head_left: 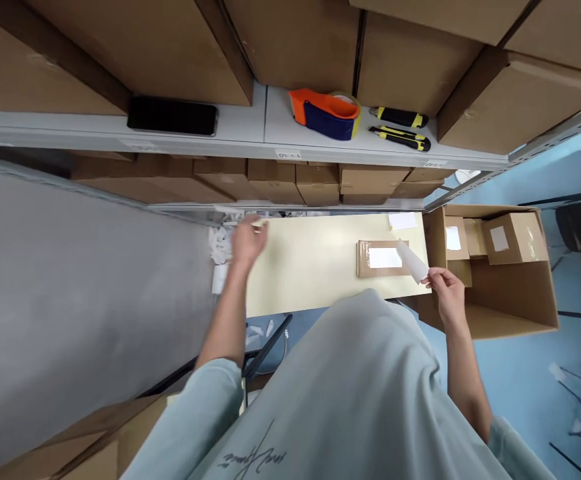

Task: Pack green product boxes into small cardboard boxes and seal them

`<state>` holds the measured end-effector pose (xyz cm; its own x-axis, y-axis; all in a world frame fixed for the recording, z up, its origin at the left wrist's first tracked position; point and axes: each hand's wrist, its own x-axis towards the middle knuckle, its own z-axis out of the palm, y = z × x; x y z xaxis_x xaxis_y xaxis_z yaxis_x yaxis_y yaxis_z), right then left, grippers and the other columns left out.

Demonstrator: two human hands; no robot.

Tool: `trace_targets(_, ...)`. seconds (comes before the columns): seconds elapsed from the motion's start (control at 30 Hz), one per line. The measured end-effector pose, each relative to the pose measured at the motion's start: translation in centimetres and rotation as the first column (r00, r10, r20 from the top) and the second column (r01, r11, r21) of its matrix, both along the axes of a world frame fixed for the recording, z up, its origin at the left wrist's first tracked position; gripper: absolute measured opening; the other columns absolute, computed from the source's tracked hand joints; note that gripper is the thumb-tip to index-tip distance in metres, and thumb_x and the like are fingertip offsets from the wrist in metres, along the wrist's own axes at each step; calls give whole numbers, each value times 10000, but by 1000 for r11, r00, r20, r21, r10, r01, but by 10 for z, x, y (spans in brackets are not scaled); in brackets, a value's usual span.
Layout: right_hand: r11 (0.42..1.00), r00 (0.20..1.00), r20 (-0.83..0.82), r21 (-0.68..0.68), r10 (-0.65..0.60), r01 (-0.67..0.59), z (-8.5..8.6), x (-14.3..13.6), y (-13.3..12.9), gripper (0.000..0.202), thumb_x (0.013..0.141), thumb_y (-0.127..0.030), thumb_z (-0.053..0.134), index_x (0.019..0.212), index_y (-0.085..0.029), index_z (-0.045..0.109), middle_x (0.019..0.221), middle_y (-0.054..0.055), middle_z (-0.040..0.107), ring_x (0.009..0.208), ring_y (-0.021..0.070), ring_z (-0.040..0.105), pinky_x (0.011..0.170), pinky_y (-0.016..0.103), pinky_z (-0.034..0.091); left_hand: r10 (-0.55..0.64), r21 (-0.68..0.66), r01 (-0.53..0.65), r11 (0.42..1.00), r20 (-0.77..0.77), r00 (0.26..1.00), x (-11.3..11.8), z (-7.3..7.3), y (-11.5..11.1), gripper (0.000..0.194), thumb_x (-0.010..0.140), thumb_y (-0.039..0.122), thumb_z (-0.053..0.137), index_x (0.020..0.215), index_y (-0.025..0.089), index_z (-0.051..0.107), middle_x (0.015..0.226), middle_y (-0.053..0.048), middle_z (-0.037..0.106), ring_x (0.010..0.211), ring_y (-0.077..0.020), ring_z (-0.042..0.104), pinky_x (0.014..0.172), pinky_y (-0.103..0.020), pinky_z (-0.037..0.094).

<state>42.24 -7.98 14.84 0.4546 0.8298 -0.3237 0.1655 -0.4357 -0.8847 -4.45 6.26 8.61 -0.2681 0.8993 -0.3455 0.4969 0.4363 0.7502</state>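
My right hand (447,292) pinches the end of a white slip of paper (412,261) over the table's right end. The slip's far end overlaps a flat brown parcel (365,260) bearing a white label (384,258). Another white label (402,221) lies at the table's far right corner. Over the left end of the pale table (310,267), my left hand (248,241) is raised, its fingers curled and slightly blurred; what they hold, if anything, is too small to name.
A large open carton (510,313) with smaller boxes stands at the right. Crumpled white paper (220,245) lies beyond the table's left edge. The shelf (250,133) above holds a phone (172,116), a tape dispenser (328,115), cutters (400,137) and cartons.
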Motion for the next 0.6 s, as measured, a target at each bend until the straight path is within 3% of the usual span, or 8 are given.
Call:
trace_targets(0.1, 993, 977, 210, 108, 27, -51, 0, -12, 7, 342, 942, -556, 779, 918, -215, 771, 828, 45, 758, 771, 221, 775, 732, 349, 638, -128, -32, 145, 989, 303, 944, 96, -12, -25, 363, 979, 544, 841, 1025, 184, 830, 1137, -120, 866, 1114, -299, 805, 1104, -459, 625)
trace_targets(0.17, 966, 922, 379, 203, 71, -158, 1, -20, 10, 324, 1031, -530, 704, 934, -225, 752, 903, 56, 749, 802, 212, 772, 746, 345, 648, -187, -9, 247, 969, 628, 755, 164, -10, -48, 483, 871, 670, 892, 981, 202, 843, 1133, -142, 886, 1097, -309, 825, 1090, -453, 632)
trace_targets(0.23, 907, 827, 548, 274, 124, -318, -2, -25, 11, 269, 1106, -453, 648, 998, -234, 760, 967, 80, 762, 861, 218, 767, 765, 348, 652, -139, -15, 250, 968, 798, 586, 217, 0, -68, 627, 818, 779, 891, 1042, 195, 850, 1203, -172, 879, 1125, -319, 835, 1087, -466, 638)
trace_targets(0.27, 874, 771, 619, 281, 152, -397, -4, -26, 11, 235, 1129, -408, 638, 1035, -238, 769, 995, 90, 770, 883, 219, 768, 786, 349, 653, -96, -33, 224, 974, 837, 538, 235, 5, -75, 679, 795, 814, 892, 1061, 190, 847, 1221, -180, 874, 1137, -322, 837, 1086, -470, 640)
trace_targets(0.33, 810, 651, 731, 247, 205, -532, -12, -24, 7, 188, 1152, -337, 634, 1091, -247, 787, 1023, 98, 785, 906, 217, 778, 814, 342, 648, -3, -82, 144, 986, 859, 512, 258, 14, -82, 718, 757, 835, 910, 1052, 185, 835, 1202, -177, 873, 1144, -323, 838, 1078, -468, 646)
trace_targets(0.43, 749, 516, 810, 153, 279, -645, -27, -17, -1, 166, 1153, -293, 661, 1122, -258, 821, 1025, 98, 805, 899, 213, 793, 807, 327, 635, 81, -124, 42, 991, 829, 553, 271, 16, -83, 667, 702, 777, 968, 963, 184, 812, 1065, -137, 870, 1062, -305, 837, 1032, -454, 661)
trace_targets(0.5, 727, 481, 807, 97, 342, -680, -37, -12, -6, 162, 1147, -289, 684, 1116, -263, 840, 1016, 95, 817, 871, 211, 793, 786, 324, 624, 104, -136, 8, 991, 797, 594, 274, 12, -83, 592, 680, 701, 996, 898, 189, 796, 953, -100, 847, 977, -280, 823, 997, -442, 667)
trace_targets(0.6, 691, 494, 732, 44, 469, -722, -47, -7, -11, 183, 1147, -294, 692, 1092, -265, 864, 1015, 84, 833, 845, 201, 788, 773, 319, 613, 123, -143, -23, 989, 745, 655, 278, 1, -85, 501, 667, 617, 995, 839, 201, 775, 876, -64, 812, 886, -247, 786, 937, -421, 669)
